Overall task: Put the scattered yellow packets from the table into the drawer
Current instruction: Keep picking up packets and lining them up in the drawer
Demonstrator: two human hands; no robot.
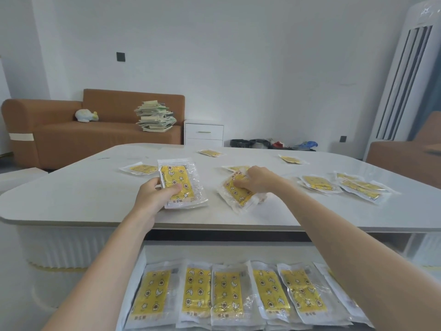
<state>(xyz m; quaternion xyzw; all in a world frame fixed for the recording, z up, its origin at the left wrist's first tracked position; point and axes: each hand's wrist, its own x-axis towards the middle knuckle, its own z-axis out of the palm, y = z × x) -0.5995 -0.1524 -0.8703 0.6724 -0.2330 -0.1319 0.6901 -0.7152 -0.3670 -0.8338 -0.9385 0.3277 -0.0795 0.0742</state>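
Observation:
My left hand (156, 195) grips a yellow packet in clear wrap (181, 181) by its near end, lifted just above the white table (95, 187). My right hand (256, 180) lies on a second yellow packet (238, 192) that is on the table, fingers curled over its far edge. More yellow packets lie scattered: one at the left (139, 168), two at the back (210, 153) (291, 159), and a cluster at the right (317, 183) (362, 187). Below the table's front edge the open drawer (148, 253) holds a row of several yellow packets (226, 293).
A brown sofa (59, 134) with a stack of books (155, 115) stands behind the table. A small white cabinet (204, 132) is beside it. A tall white air conditioner (403, 80) rises at the right, with a brown chair (405, 156) below it.

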